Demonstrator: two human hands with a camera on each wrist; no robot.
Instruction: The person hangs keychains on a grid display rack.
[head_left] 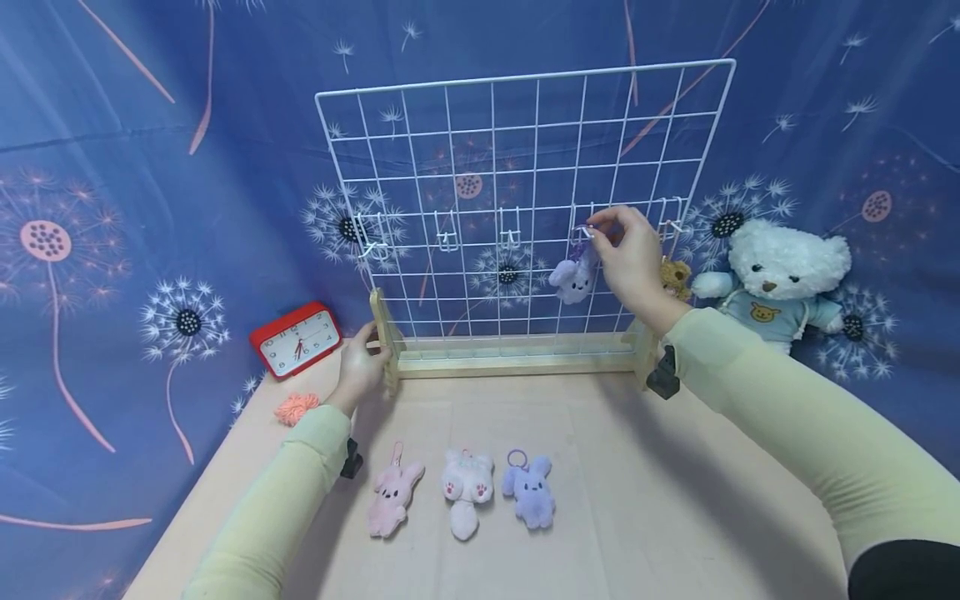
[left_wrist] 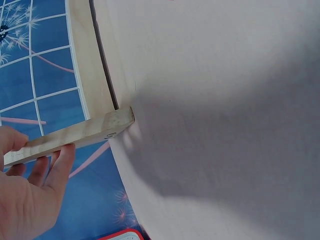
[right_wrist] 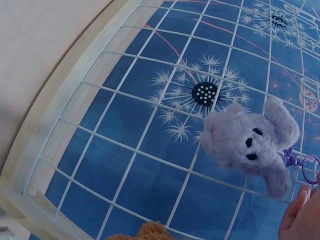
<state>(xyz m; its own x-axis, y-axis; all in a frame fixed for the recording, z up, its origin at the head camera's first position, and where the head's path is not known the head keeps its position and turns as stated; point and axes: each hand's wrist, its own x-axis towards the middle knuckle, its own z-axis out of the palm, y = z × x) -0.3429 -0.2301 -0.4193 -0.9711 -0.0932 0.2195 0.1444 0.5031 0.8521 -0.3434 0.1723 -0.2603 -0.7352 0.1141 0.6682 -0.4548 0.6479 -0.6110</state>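
Note:
My right hand (head_left: 630, 254) pinches the purple ring (right_wrist: 304, 173) of a lavender plush bunny keychain (head_left: 573, 281) at a hook on the white wire grid (head_left: 492, 125). The bunny dangles in front of the wires, and in the right wrist view its face (right_wrist: 250, 143) shows. With thumb and fingers on either side, my left hand (head_left: 362, 367) grips the wooden end post (left_wrist: 90, 131) of the grid's stand. A small brown plush (head_left: 675, 279) hangs at the grid's right end, partly hidden by my right hand and wrist.
White hooks (head_left: 447, 242) line the grid's middle. On the table lie a pink plush bunny (head_left: 393, 496), a white plush (head_left: 465, 487) and another lavender plush bunny (head_left: 532, 493). A red clock (head_left: 300, 342) and orange yarn (head_left: 296, 408) are left; a white teddy bear (head_left: 780, 267) sits right.

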